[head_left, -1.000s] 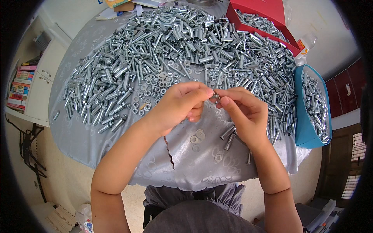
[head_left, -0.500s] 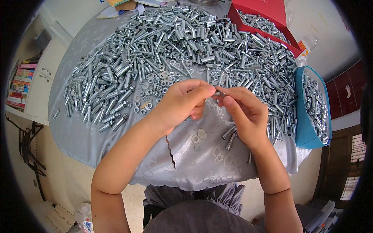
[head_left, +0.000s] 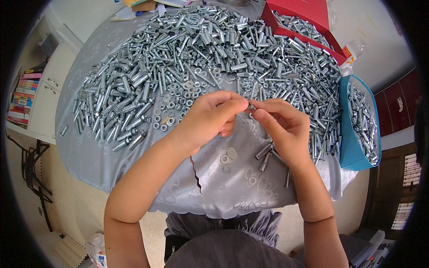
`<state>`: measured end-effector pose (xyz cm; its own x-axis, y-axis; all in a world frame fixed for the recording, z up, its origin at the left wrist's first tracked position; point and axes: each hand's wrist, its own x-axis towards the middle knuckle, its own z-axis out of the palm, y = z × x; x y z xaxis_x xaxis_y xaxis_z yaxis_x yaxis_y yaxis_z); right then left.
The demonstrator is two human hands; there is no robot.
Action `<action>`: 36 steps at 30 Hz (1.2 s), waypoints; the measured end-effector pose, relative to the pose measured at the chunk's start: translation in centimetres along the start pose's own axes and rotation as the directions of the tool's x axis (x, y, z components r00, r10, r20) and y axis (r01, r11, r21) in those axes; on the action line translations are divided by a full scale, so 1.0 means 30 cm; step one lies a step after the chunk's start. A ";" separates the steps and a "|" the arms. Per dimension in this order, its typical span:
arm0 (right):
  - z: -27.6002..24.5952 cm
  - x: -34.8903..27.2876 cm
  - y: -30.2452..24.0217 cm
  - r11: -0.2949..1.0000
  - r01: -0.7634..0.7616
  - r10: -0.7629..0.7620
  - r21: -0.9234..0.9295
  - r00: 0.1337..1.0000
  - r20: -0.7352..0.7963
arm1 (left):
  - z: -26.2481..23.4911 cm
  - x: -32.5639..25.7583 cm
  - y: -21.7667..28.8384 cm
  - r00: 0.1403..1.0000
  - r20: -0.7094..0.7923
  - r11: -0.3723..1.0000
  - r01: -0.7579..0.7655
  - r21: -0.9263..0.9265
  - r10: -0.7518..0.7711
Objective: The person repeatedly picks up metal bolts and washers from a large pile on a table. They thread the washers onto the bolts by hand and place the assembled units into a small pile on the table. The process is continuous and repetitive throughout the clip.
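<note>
My left hand (head_left: 210, 117) and my right hand (head_left: 287, 127) meet above the near middle of the table, fingertips almost touching. Both are closed in a pinch on a small silvery metal fastener (head_left: 251, 107); the fingers cover most of it, so its exact kind is hidden. Under the hands, several flat washers (head_left: 231, 153) lie on the grey tablecloth (head_left: 214, 187). By my right wrist rest a few metal sleeves (head_left: 264, 160) and a long bolt (head_left: 287, 178). Beyond my left hand are scattered nuts and washers (head_left: 172, 106).
A broad heap of bolts and sleeves (head_left: 214, 35) covers the far part of the table. More metal parts fill a red box (head_left: 308, 38) at the back right and a teal bag (head_left: 351, 156) at the right edge. Papers (head_left: 129, 13) lie at the far left.
My right hand has turned slightly and its thumb has shifted up and left on the fastener, which shows less now. My left hand has barely moved.
</note>
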<state>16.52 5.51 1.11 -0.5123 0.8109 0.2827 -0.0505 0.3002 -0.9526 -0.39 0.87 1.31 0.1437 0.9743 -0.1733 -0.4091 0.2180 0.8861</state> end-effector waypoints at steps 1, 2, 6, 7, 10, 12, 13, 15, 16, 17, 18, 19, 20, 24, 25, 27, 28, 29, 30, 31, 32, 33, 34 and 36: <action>0.002 0.000 -0.001 1.000 -0.024 0.025 0.019 1.000 -0.006 | 0.002 0.000 -0.001 1.000 -0.003 1.000 -0.002 0.014 0.002; 0.004 0.000 -0.002 0.998 -0.045 0.045 0.039 0.999 -0.007 | 0.003 0.000 -0.002 1.000 -0.003 1.000 -0.001 0.010 0.001; 0.008 0.000 0.003 0.996 -0.054 0.055 0.066 0.998 -0.012 | 0.007 -0.001 -0.004 1.000 -0.011 1.000 0.007 0.020 -0.007; 0.008 0.001 0.006 0.997 -0.038 0.039 0.060 0.999 -0.014 | 0.006 -0.002 -0.004 1.000 -0.016 1.000 0.011 0.029 -0.010; 0.001 0.002 -0.012 0.981 -0.144 0.145 0.129 0.989 0.000 | -0.005 0.005 -0.009 0.999 0.046 0.999 -0.023 0.026 0.022; -0.002 0.002 -0.016 0.970 -0.155 0.148 0.188 0.988 0.049 | 0.004 -0.002 -0.003 0.999 0.027 0.989 -0.045 0.140 0.041; -0.002 0.003 -0.016 0.963 -0.161 0.148 0.217 0.986 0.073 | 0.008 -0.005 -0.001 0.998 0.019 0.979 -0.054 0.196 0.052; 0.001 0.002 -0.011 0.970 -0.130 0.121 0.205 0.991 0.056 | 0.007 -0.004 -0.004 0.998 0.029 0.982 -0.063 0.179 0.059; 0.001 0.002 -0.009 0.974 -0.115 0.107 0.198 0.993 0.047 | 0.007 -0.004 -0.006 0.997 0.034 0.983 -0.067 0.170 0.062; 0.002 0.001 -0.006 0.973 -0.115 0.110 0.198 0.993 0.040 | 0.009 -0.004 -0.006 0.998 0.029 0.981 -0.068 0.180 0.063; 0.002 0.001 -0.003 0.973 -0.116 0.112 0.197 0.993 0.032 | 0.014 -0.005 -0.006 0.998 0.025 0.979 -0.068 0.191 0.064; 0.002 0.001 -0.001 0.973 -0.117 0.114 0.197 0.993 0.024 | 0.018 -0.006 -0.007 0.998 0.020 0.977 -0.068 0.201 0.065; -0.001 0.003 0.003 0.976 -0.117 0.115 0.186 0.993 0.017 | 0.023 -0.008 -0.007 0.997 0.021 0.978 -0.080 0.195 0.077; -0.004 0.008 -0.003 0.967 -0.166 0.167 0.194 0.986 0.011 | 0.024 -0.013 -0.008 0.995 0.029 0.981 -0.094 0.168 0.091; -0.003 0.008 -0.007 0.959 -0.191 0.192 0.208 0.981 0.016 | 0.021 -0.013 -0.008 0.996 0.032 0.983 -0.090 0.162 0.086; -0.001 0.002 -0.004 0.962 -0.191 0.183 0.197 0.981 0.058 | 0.017 -0.009 -0.006 0.995 0.042 0.983 -0.099 0.156 0.093; 0.000 -0.001 -0.003 0.963 -0.191 0.178 0.192 0.981 0.080 | 0.015 -0.008 -0.005 0.994 0.047 0.983 -0.103 0.153 0.097; 0.003 -0.002 -0.003 0.966 -0.185 0.175 0.182 0.982 0.069 | 0.014 -0.009 -0.002 0.994 0.051 0.980 -0.106 0.168 0.099; 0.006 -0.002 -0.003 0.969 -0.179 0.172 0.172 0.983 0.059 | 0.015 -0.009 0.001 0.993 0.056 0.977 -0.109 0.182 0.100; 0.008 -0.003 -0.003 0.971 -0.174 0.168 0.162 0.985 0.047 | 0.015 -0.009 0.003 0.993 0.062 0.974 -0.112 0.196 0.102; 0.005 -0.002 0.003 0.994 -0.092 0.091 0.052 0.995 0.028 | 0.018 -0.009 0.004 0.993 0.052 0.973 -0.116 0.198 0.108; -0.005 -0.003 0.016 0.998 -0.010 0.011 -0.060 1.000 0.017 | 0.022 -0.009 0.002 0.993 0.043 0.972 -0.120 0.200 0.114; -0.010 -0.001 0.021 0.983 0.071 -0.070 -0.171 0.997 0.014 | 0.024 -0.009 0.001 0.992 0.033 0.972 -0.124 0.201 0.120; -0.010 -0.001 0.016 0.937 0.188 -0.190 -0.295 0.981 0.022 | 0.025 -0.011 -0.007 0.992 0.031 0.968 -0.124 0.216 0.120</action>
<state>16.78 5.79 0.69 -0.5125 0.7275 0.4561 0.1094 0.5822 -0.8057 0.32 0.46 1.50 0.1214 0.9912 -0.0522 -0.2192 0.0781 0.9726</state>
